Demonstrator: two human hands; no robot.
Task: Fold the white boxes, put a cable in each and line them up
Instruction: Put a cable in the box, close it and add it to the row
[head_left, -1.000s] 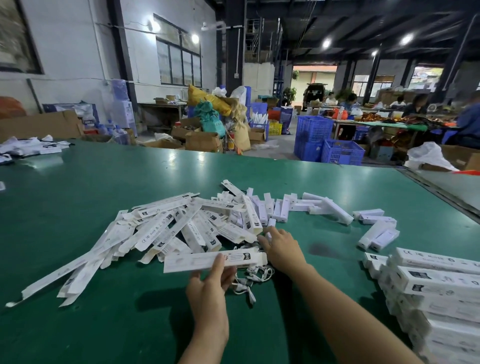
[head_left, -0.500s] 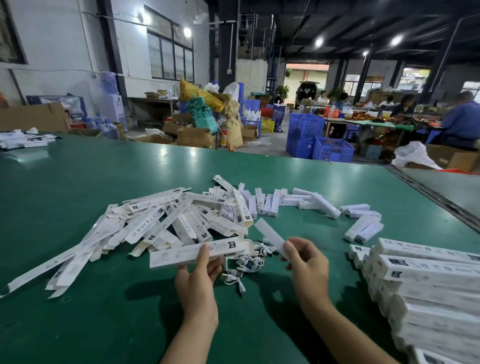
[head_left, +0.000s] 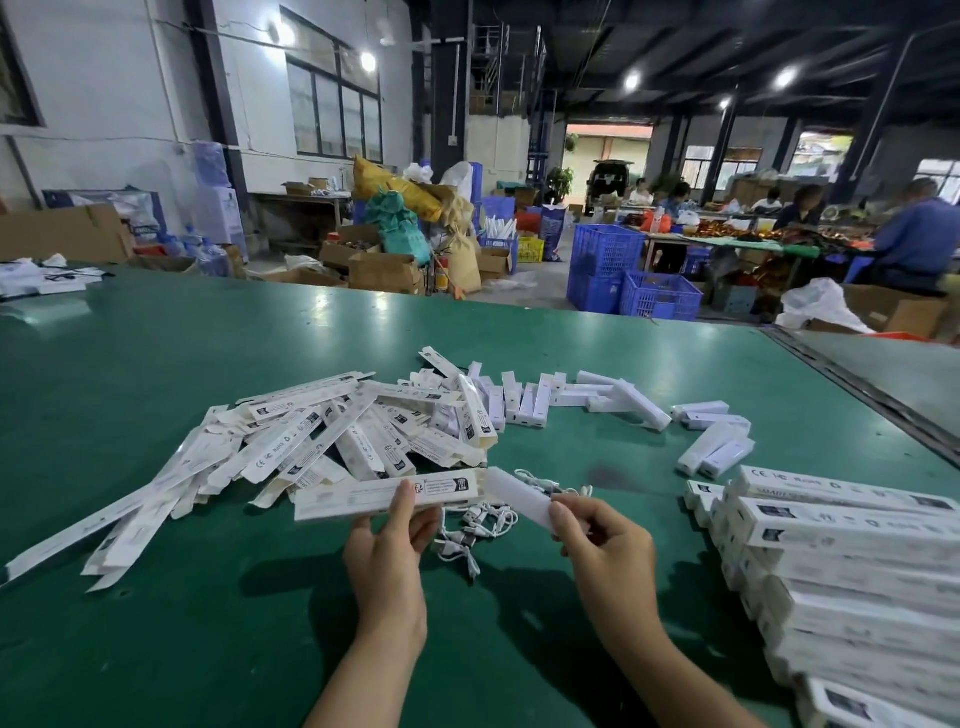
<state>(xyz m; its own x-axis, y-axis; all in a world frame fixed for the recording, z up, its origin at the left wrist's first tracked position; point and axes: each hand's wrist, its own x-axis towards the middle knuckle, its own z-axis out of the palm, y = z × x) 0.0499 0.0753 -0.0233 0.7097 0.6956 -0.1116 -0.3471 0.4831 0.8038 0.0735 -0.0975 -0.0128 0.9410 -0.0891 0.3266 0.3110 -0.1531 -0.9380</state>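
My left hand (head_left: 387, 556) grips a long folded white box (head_left: 363, 498) just above the green table, its open end pointing right. My right hand (head_left: 602, 543) pinches a small white oblong piece (head_left: 519, 493) whose far end sits at the box's open end. Under and between the hands lie several white cables (head_left: 478, 525) in a loose tangle. A heap of flat unfolded boxes (head_left: 291, 447) spreads to the left. Filled boxes (head_left: 852, 561) are lined up in a stack at the right.
Small white oblong pieces (head_left: 597, 400) lie scattered in an arc across the green table (head_left: 208, 649) behind the heap, with two more (head_left: 717, 454) near the stack. Blue crates (head_left: 623, 280), cardboard cartons and seated people stand beyond the table's far edge.
My right hand picked a small white piece out of the pile and brought it back to the box's open end. The left hand kept holding the box.
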